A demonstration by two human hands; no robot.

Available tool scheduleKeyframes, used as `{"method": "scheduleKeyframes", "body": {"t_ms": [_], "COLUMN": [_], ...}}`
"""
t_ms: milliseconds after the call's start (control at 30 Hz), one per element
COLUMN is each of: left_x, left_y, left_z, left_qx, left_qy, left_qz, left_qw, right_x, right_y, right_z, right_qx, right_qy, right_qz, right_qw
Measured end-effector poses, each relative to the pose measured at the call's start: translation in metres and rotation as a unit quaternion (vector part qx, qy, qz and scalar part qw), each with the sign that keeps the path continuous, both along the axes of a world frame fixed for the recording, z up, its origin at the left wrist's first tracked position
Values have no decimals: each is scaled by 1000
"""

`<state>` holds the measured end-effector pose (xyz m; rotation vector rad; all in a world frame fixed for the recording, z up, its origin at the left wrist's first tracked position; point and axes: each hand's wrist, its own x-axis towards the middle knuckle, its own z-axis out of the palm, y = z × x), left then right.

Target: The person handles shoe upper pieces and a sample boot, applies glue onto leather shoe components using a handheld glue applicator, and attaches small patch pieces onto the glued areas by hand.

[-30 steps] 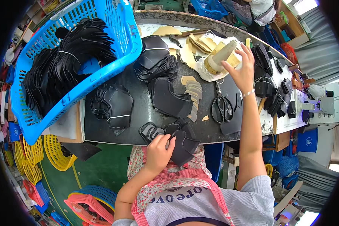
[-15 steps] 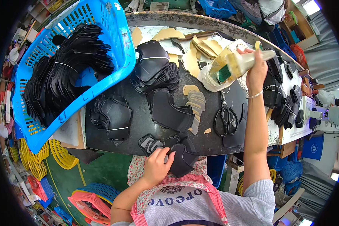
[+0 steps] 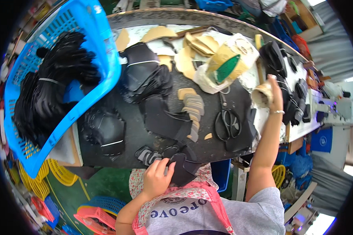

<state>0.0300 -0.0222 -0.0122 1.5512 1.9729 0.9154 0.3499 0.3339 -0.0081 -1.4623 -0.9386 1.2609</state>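
My left hand (image 3: 158,177) is at the table's front edge, fingers bent over a curved black cut piece (image 3: 185,171) that partly overhangs my apron. Beside those fingers is a black and grey strapped piece (image 3: 147,155). My right hand (image 3: 276,94) is closed around a cream-coloured, crusted brush (image 3: 262,96), blurred, with its wide end pointing left. To its left stands a crusted, pale yellow pot (image 3: 208,80) with a green patch inside. Black-handled scissors (image 3: 228,124) lie below the pot. A fanned row of small beige pieces (image 3: 193,113) lies at mid-table.
A blue basket (image 3: 106,58) filled with black pieces leans over the table's left side. Tied black bundles (image 3: 145,74) lie beside it and at the right (image 3: 272,58). Beige offcuts (image 3: 157,33) lie along the back rim. Yellow baskets (image 3: 62,172) are on the floor at left.
My right hand has drawn the brush away from the pot, to the right and toward me. The left hand stays on the black piece; the whole view has shifted slightly.
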Motion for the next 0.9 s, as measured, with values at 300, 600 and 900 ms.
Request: {"method": "scheduleKeyframes", "body": {"t_ms": [300,600,900], "left_x": [2,3,2], "left_y": [5,2,0], "left_z": [1,-5,-7], "left_qx": [-10,4,29], "left_qy": [2,7,-3], "left_qz": [-6,-3,-9], "left_qw": [1000,1000,1000], "right_x": [-92,-147,-131], "right_y": [-40,-89,-109], "right_z": [47,69,38], "right_qx": [344,421,175], "right_qy": [-431,-234,-127], "right_qz": [4,70,143], "right_qw": [834,873,966]}}
